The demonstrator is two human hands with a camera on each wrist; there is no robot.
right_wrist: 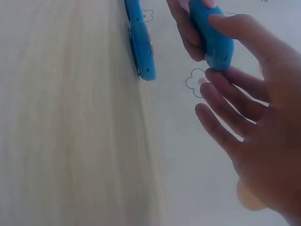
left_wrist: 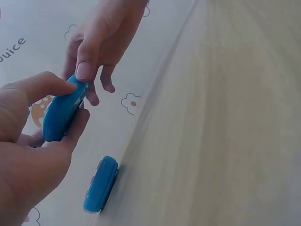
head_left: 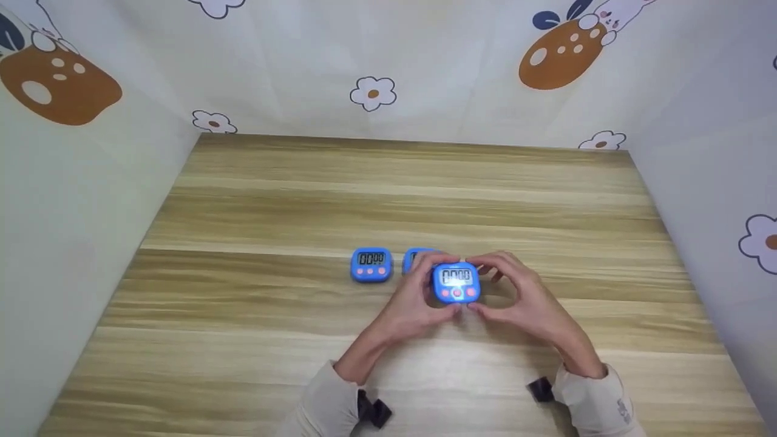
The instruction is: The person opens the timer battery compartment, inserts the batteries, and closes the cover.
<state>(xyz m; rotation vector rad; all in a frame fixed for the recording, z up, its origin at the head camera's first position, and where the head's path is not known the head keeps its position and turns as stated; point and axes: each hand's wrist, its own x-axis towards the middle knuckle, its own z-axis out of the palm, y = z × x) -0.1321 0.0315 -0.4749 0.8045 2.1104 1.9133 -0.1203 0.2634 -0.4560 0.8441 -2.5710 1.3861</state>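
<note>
A blue digital kitchen timer [head_left: 456,283] with a grey display and pink buttons is held up off the table between both hands. My left hand [head_left: 410,312] grips its left side, thumb at the near edge and fingers at the far edge and back. At its right side, my right hand [head_left: 534,306] pinches it between thumb and index finger; the other fingers [right_wrist: 225,120] spread loose in the right wrist view. Two matching timers lie face up on the table: one [head_left: 371,265] stands fully visible, the other [head_left: 412,258] is partly hidden behind my left hand.
The wood-grain table [head_left: 255,340] is bordered by pale patterned curtain walls [head_left: 303,60] at the back and sides. Black straps [head_left: 375,413] hang at the cuffs of the light sleeves [head_left: 328,400].
</note>
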